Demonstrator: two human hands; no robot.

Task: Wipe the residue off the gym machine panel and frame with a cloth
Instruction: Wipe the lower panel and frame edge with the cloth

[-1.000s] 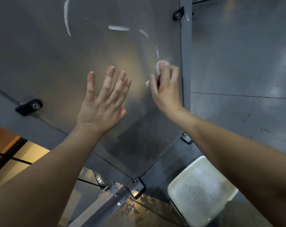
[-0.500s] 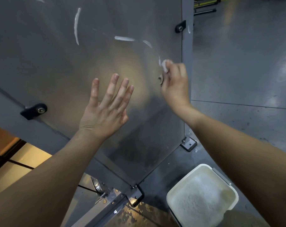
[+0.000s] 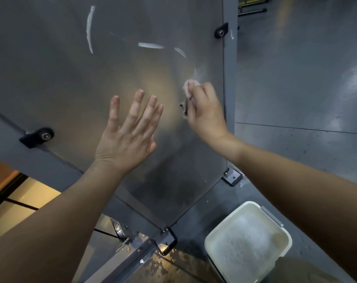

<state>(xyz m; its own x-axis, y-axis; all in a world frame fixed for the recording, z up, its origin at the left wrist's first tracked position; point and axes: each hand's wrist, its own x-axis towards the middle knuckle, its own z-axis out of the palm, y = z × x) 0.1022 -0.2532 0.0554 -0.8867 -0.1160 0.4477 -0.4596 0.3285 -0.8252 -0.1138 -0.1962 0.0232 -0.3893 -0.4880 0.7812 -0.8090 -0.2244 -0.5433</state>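
Observation:
A translucent grey machine panel (image 3: 71, 82) fills the upper left, bolted to a grey frame post (image 3: 229, 82) along its right edge. White residue streaks (image 3: 151, 45) mark the upper panel, and one small streak sits on the post. My right hand (image 3: 206, 111) grips a small white cloth (image 3: 189, 87) and presses it against the panel near its right edge, just below a faint smear. My left hand (image 3: 128, 133) lies flat on the panel with its fingers spread, left of the cloth.
A cream tub of foamy water (image 3: 249, 244) stands on the grey floor at lower right. Black mounting clips (image 3: 37, 136) hold the panel. The frame's foot bracket (image 3: 231, 177) and a lower rail (image 3: 132, 254) sit near the tub.
My right hand and the cloth have shifted a little left and down after rubbing near the post. The residue fleck left of that hand is gone. My left hand stays flat on the panel.

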